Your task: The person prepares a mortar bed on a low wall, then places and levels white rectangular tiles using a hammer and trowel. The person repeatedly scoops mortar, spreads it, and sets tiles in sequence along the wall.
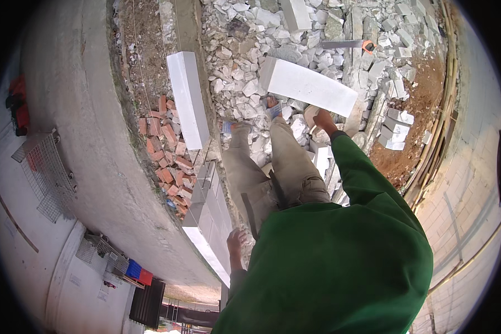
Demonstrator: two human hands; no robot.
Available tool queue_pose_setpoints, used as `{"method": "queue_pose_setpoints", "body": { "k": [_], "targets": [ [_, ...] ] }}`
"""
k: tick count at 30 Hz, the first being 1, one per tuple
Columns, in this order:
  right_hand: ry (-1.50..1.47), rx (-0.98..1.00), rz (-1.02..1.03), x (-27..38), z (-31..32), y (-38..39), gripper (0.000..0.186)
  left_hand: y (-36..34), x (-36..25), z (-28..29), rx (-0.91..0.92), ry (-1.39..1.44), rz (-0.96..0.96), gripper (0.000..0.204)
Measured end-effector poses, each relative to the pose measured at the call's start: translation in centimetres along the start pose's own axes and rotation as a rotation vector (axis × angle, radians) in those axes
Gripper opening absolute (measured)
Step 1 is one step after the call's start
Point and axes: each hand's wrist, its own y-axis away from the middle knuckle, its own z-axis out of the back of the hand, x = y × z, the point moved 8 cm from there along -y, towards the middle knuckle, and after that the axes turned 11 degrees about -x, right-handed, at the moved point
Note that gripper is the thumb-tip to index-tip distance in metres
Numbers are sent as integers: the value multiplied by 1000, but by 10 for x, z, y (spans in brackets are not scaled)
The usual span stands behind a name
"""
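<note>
My right hand (324, 119) reaches forward, closed at the edge of a tan, rounded, flat-looking thing (312, 116) whose kind I cannot make out. Just beyond it a long white block (312, 86) lies aslant on the rubble. My left hand (236, 240) hangs by my left side with loosely bent fingers, apparently holding nothing. Beside it runs a low wall of white blocks (210, 220). Another long white block (187, 100) rests farther forward along the same line.
White broken rubble (239, 83) surrounds my feet. A handsaw (342, 44) with an orange and black handle lies ahead on it. Broken red bricks (170, 145) are heaped beyond the low wall. Smaller white blocks (394, 131) stand at right, near long poles (441, 133).
</note>
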Motion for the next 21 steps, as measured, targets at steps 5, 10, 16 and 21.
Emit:
{"method": "queue_pose_setpoints", "body": {
  "k": [5,10,16,21],
  "targets": [
    [-280,-196,179,28,7,-49,45,52,26,-43,-69,119,137,49],
    [-190,-20,124,2,-21,-7,52,78,49,-85,0,-291,-41,40],
    [-75,110,103,-28,-41,18,58,84,76,-95,-40,93,266,39],
    [-136,50,227,-19,-47,-31,44,83,55,-76,-113,160,89,33]
  ]
}}
